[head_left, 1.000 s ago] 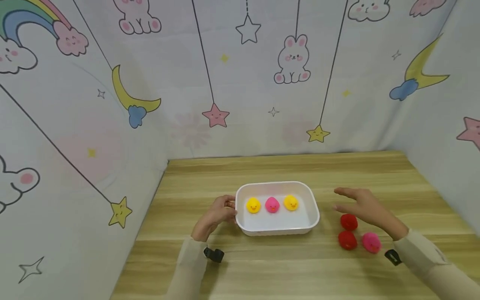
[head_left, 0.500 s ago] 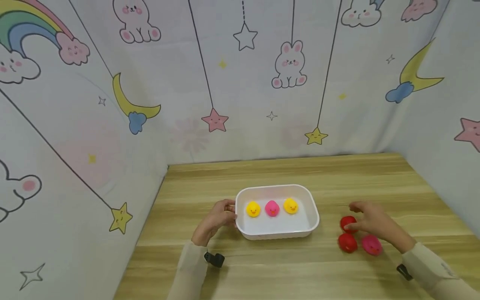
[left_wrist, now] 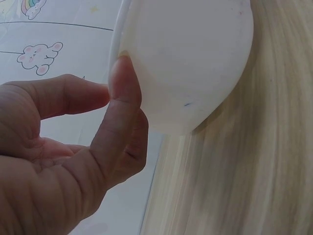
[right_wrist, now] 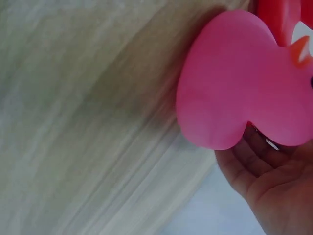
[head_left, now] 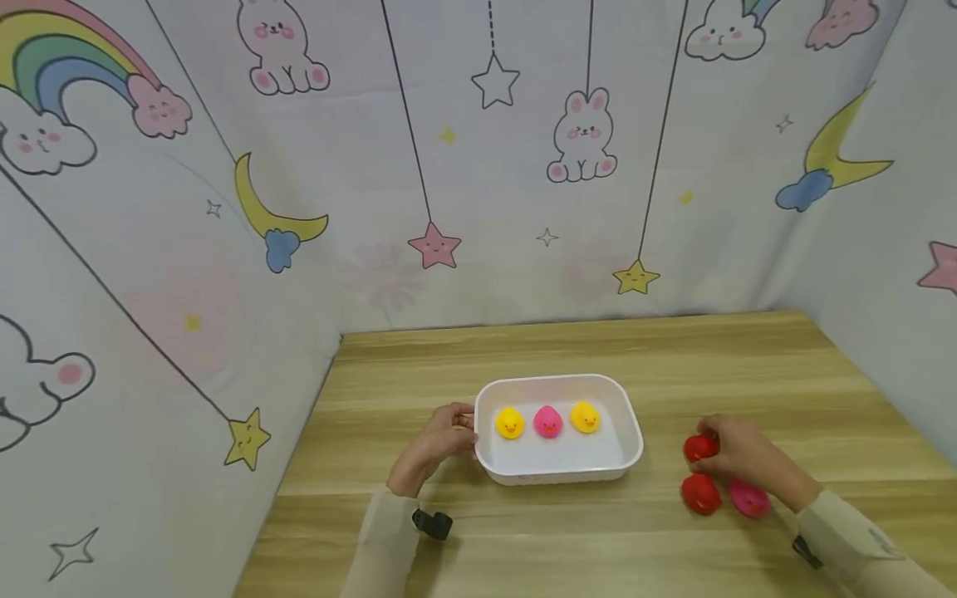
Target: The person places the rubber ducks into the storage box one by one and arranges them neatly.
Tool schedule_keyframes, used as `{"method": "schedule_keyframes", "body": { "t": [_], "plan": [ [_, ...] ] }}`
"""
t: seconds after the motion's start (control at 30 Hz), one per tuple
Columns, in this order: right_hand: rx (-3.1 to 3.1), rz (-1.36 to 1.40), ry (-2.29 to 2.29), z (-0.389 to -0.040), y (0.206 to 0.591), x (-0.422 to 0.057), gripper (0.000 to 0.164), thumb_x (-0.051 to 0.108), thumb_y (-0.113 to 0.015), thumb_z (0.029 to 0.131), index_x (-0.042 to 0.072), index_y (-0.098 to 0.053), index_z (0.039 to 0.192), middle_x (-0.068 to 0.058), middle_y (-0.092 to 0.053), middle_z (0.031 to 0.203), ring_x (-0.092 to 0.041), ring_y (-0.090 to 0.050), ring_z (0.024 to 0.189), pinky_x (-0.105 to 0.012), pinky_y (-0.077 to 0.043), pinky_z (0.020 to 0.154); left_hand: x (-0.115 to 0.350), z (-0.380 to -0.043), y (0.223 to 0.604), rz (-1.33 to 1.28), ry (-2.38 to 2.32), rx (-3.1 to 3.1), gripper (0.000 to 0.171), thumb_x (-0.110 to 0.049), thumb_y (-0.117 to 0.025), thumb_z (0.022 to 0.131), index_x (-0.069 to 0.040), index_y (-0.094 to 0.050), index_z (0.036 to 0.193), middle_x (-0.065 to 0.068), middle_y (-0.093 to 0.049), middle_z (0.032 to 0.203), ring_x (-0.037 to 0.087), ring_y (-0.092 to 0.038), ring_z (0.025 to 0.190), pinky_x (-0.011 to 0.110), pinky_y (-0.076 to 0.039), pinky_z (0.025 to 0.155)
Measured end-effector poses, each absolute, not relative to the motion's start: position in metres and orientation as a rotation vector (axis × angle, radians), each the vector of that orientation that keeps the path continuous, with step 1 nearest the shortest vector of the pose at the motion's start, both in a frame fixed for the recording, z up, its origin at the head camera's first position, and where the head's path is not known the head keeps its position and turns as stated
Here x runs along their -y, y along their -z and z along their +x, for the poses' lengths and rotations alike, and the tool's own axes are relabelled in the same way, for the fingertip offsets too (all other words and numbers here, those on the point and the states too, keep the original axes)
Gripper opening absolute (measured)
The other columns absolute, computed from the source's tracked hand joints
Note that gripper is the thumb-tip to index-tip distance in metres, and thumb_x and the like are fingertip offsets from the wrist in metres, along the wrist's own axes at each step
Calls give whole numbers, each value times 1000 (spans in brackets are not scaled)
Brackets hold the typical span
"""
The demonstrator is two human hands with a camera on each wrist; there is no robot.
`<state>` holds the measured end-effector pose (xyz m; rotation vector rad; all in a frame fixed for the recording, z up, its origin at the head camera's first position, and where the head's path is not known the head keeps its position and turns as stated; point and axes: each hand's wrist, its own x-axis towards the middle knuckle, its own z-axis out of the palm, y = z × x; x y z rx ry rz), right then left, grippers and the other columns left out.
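Note:
A white plastic tray (head_left: 557, 459) stands mid-table, with two yellow toy ducks (head_left: 511, 423) and a pink duck (head_left: 548, 422) inside. At its left end, my left hand (head_left: 436, 442) rests bent fingertips against the outer wall, close to the rim in the left wrist view. Over on the right, my right hand (head_left: 748, 455) pinches a red toy duck (head_left: 700, 448) between thumb and fingers. Nearer me lies a second red duck (head_left: 701, 494). Beside that, partly under the hand, is another pink duck (head_left: 750, 499), which looms large in the right wrist view.
A wood-grain table (head_left: 598, 540) carries everything. White cloth walls (head_left: 508, 191) printed with rabbits, moons and stars close off the back and both sides. Each wrist wears a dark strap piece (head_left: 433, 524).
My right hand has come down, first rightward and then in on the red duck at the back, its fingers closing round it. The left hand has stayed at the tray's end.

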<state>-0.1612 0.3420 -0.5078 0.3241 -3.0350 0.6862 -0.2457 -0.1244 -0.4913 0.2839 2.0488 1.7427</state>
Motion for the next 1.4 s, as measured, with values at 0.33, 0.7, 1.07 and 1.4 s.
{"method": "schedule_keyframes", "body": {
  "t": [0.33, 0.7, 1.07, 1.4],
  "plan": [
    [2862, 386, -963, -156, 500, -345, 50, 4, -90, 65, -8, -66, 108, -8, -67, 98, -23, -63, 86, -31, -57, 70, 123, -244, 490, 331, -1733, -2042, 51, 13, -55, 87, 21, -42, 135, 27, -54, 102, 16, -59, 65, 28, -62, 61],
    [2798, 382, -1149, -158, 476, -334, 51, 4, -84, 75, -4, -64, 121, -10, -69, 110, -1, -61, 96, -32, -59, 82, 124, -245, 490, 323, -1722, -2061, 51, 13, -56, 87, 20, -43, 135, 24, -55, 100, 16, -58, 65, 31, -63, 62],
    [2841, 482, -1210, -171, 450, -308, 48, 11, -87, 78, 4, -66, 121, -2, -68, 111, -10, -64, 103, -37, -58, 93, 126, -245, 490, 322, -1730, -2047, 50, 15, -55, 87, 22, -41, 135, 26, -54, 101, 16, -59, 64, 30, -63, 62],
    [2838, 639, -1175, -187, 434, -274, 51, 16, -89, 76, 4, -67, 120, 0, -69, 111, -17, -66, 98, -37, -59, 92, 127, -245, 490, 339, -1731, -2049, 52, 14, -55, 87, 21, -40, 137, 30, -54, 105, 17, -60, 66, 30, -63, 63]
  ]
}}
